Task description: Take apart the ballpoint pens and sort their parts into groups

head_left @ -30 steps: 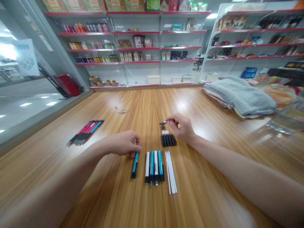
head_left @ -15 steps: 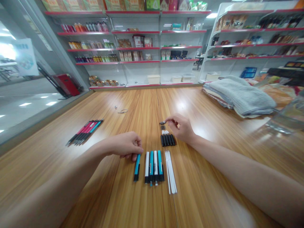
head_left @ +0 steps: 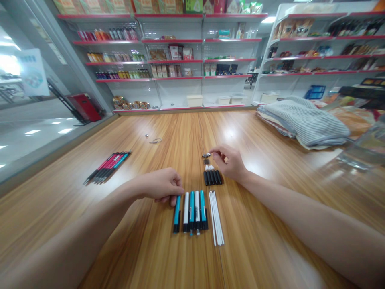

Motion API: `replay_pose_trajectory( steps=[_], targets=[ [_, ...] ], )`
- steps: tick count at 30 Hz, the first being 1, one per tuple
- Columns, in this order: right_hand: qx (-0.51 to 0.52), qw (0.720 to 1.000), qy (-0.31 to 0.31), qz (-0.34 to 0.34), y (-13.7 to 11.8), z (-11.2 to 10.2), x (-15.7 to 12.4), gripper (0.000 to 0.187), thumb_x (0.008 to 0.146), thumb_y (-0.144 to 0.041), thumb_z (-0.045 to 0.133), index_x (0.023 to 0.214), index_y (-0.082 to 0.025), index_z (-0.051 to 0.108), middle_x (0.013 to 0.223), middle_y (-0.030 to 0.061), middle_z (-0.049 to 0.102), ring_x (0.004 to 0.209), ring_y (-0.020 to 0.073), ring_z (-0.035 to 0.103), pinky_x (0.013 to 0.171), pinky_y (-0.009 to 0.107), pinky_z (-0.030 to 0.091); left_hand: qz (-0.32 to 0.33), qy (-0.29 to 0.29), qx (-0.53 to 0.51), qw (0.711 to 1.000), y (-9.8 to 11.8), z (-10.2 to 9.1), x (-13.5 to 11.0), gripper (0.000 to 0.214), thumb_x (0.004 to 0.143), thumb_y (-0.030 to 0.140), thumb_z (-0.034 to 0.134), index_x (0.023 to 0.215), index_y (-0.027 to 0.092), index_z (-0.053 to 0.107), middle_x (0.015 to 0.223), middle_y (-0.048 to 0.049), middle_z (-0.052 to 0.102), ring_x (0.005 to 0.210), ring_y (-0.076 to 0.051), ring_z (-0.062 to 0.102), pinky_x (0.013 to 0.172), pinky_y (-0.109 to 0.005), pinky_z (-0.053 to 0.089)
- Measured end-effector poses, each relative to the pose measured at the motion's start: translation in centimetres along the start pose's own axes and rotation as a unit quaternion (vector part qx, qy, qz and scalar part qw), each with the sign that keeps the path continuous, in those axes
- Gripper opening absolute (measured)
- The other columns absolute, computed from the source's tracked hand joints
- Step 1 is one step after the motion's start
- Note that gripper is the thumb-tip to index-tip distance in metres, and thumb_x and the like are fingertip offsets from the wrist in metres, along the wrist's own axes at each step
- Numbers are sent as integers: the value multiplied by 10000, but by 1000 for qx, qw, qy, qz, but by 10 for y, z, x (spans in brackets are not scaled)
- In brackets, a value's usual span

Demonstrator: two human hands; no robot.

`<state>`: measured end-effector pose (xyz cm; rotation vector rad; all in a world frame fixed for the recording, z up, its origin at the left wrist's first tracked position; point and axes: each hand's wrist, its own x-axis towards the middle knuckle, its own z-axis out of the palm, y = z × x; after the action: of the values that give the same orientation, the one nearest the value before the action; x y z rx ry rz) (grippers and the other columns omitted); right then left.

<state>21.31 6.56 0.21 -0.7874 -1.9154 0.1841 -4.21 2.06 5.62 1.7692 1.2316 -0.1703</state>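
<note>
My left hand (head_left: 161, 185) is closed, its fingertips pinching the top end of a teal pen barrel (head_left: 177, 214) that lies on the wooden table (head_left: 126, 224), just left of a row of teal and white pen barrels (head_left: 195, 211). My right hand (head_left: 230, 162) is closed in a pinch beside a small dark metal part (head_left: 206, 155); whether it grips it I cannot make out. Below that part lie tiny springs and tips (head_left: 208, 164), a row of black pen caps (head_left: 212, 177) and several white refills (head_left: 217, 217).
A bundle of red, black and teal pens (head_left: 107, 166) lies at the left. A small ring and clip (head_left: 154, 139) sit farther back. Folded striped cloth (head_left: 303, 120) is stacked at the right. Store shelves (head_left: 180, 60) stand behind the table.
My left hand has slid the teal barrel to the right, up against the row of barrels. My right hand has stayed by the small metal part.
</note>
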Motion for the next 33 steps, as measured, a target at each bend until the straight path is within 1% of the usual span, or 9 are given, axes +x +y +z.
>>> replay_pose_trajectory(
  steps=[11, 18, 24, 33],
  targets=[
    [-13, 1000, 4, 9, 2, 2, -1, 168, 868, -171, 504, 968, -187, 639, 798, 22, 630, 619, 111, 526, 536, 240, 407, 13, -4, -5, 1000, 1, 1, 2, 349, 806, 483, 528, 713, 150, 578, 643, -43, 650, 439, -96, 474, 377, -204, 346],
    [-11, 1000, -6, 10, 2, 2, -1, 170, 867, -166, 502, 972, -188, 634, 786, 22, 621, 662, 121, 547, 549, 237, 417, 17, -3, -8, 1000, -1, 1, 4, 369, 810, 498, 522, 712, 148, 583, 651, -47, 655, 438, -94, 473, 375, -200, 345],
    [-12, 1000, -4, 13, 1, 2, -1, 169, 871, -161, 498, 962, -182, 638, 815, 25, 639, 645, 113, 541, 546, 240, 411, 25, 2, -16, 1000, 0, 3, 5, 377, 810, 505, 511, 702, 151, 584, 643, -45, 657, 439, -93, 469, 390, -208, 346],
    [-8, 1000, -14, 15, 0, 1, -1, 171, 871, -174, 496, 958, -183, 642, 840, 35, 652, 668, 125, 551, 552, 245, 417, 15, 7, -14, 1000, 3, 4, 5, 386, 790, 528, 524, 698, 157, 583, 650, -44, 668, 443, -91, 470, 400, -209, 345]
  ],
)
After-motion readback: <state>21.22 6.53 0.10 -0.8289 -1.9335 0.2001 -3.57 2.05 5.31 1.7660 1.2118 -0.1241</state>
